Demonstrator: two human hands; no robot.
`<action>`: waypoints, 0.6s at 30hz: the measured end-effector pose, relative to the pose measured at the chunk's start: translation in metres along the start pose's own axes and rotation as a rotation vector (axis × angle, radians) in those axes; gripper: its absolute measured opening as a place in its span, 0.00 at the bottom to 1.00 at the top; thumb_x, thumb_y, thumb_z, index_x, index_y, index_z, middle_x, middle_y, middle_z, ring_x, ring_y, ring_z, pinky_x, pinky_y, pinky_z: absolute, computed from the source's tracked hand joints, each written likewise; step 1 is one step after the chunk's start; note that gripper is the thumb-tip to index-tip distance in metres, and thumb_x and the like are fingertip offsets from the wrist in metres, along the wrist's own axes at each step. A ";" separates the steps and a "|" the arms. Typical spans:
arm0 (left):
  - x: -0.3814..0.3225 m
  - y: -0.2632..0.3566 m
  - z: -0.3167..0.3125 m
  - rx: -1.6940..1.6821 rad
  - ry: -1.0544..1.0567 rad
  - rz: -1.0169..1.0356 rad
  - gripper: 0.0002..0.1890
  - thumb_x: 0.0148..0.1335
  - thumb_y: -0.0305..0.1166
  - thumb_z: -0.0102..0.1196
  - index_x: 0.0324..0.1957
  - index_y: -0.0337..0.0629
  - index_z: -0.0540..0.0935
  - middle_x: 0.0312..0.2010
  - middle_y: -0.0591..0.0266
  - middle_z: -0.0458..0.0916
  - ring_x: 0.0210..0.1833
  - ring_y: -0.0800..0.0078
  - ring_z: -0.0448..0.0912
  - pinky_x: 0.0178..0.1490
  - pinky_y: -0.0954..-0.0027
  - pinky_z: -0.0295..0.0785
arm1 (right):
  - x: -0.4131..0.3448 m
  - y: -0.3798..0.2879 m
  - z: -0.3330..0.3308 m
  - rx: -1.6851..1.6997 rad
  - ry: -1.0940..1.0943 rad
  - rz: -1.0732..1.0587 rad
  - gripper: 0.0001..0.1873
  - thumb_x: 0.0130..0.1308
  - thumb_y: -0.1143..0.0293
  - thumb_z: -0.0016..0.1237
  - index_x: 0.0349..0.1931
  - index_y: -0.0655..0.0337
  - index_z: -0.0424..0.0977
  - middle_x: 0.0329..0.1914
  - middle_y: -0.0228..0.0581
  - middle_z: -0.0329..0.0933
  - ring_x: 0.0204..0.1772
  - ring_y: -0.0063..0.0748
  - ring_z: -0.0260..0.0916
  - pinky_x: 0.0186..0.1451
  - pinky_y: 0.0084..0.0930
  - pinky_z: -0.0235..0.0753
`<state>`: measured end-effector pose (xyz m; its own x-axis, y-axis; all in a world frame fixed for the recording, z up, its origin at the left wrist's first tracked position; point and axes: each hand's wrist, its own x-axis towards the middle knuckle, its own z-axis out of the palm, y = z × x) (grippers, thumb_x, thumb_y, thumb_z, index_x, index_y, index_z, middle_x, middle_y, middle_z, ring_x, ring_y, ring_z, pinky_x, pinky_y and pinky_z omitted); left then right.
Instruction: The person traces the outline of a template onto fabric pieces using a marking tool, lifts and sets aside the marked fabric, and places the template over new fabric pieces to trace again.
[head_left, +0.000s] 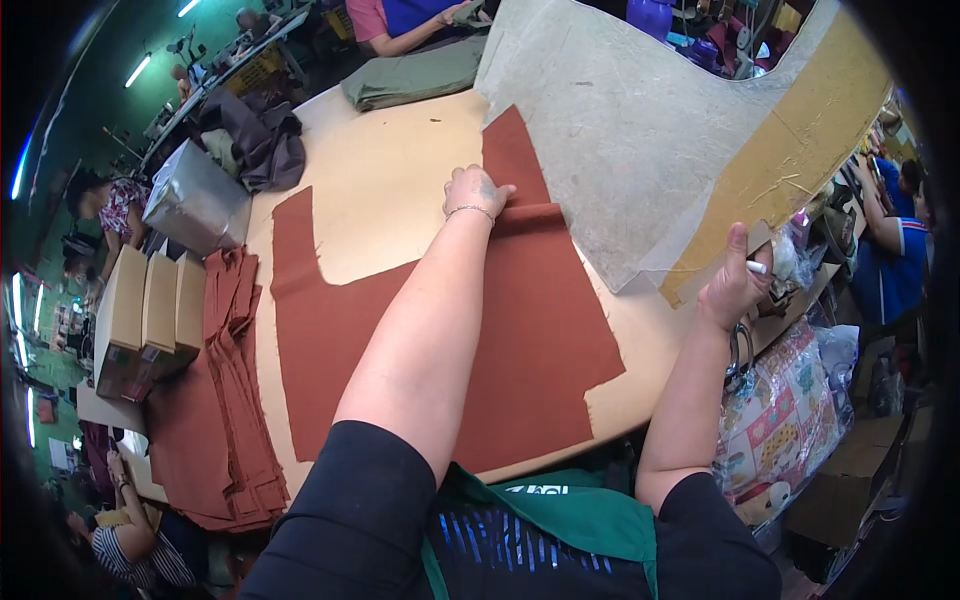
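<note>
A cut piece of rust-brown fabric (517, 330) lies spread on the table before me, with a notched outline and frayed edges. My left hand (478, 193) is on the edge of its upper arm, thumb over the cloth; a raised fold runs across the fabric beside my wrist. Whether the fingers pinch the cloth is hidden. My right hand (735, 281) grips the near corner of a large grey pattern board (622, 127), tilted up off the table. Wide tan tape (795, 142) lines the board's right side. A white pen-like stick (756, 267) pokes out of the same hand.
Stacked rust-brown pieces (225, 420) and upright cardboard boxes (142, 322) line the table's left side. Folded green fabric (412, 73) lies at the far edge, near a person's arm (412, 37). A plastic-wrapped printed bundle (780, 435) is at right. Other people sit around.
</note>
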<state>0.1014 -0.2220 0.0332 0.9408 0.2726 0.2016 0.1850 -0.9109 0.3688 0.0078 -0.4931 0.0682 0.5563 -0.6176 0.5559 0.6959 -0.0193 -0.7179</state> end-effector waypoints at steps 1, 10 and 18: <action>0.002 0.006 0.003 0.065 -0.071 -0.092 0.24 0.47 0.44 0.61 0.39 0.33 0.78 0.36 0.44 0.78 0.42 0.55 0.77 0.48 0.63 0.70 | 0.001 0.002 -0.002 0.003 -0.012 0.008 0.15 0.57 0.73 0.52 0.44 0.69 0.71 0.43 0.34 0.73 0.46 0.22 0.65 0.51 0.21 0.61; 0.035 -0.011 0.028 -0.326 0.070 -0.308 0.15 0.55 0.33 0.53 0.41 0.35 0.73 0.36 0.43 0.76 0.42 0.49 0.75 0.47 0.61 0.70 | 0.003 0.005 -0.008 -0.024 0.085 0.017 0.18 0.56 0.71 0.54 0.47 0.68 0.69 0.46 0.36 0.71 0.48 0.26 0.65 0.54 0.24 0.60; 0.026 0.007 0.029 -0.055 -0.001 -0.067 0.17 0.50 0.36 0.59 0.41 0.40 0.76 0.45 0.49 0.70 0.46 0.51 0.72 0.51 0.60 0.66 | -0.001 0.009 -0.014 -0.043 0.129 0.016 0.17 0.57 0.74 0.51 0.47 0.69 0.69 0.49 0.41 0.70 0.51 0.27 0.64 0.56 0.26 0.60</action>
<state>0.1351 -0.2303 0.0144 0.9270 0.3322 0.1739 0.2317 -0.8721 0.4309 0.0074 -0.5036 0.0557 0.5019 -0.7143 0.4877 0.6659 -0.0407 -0.7449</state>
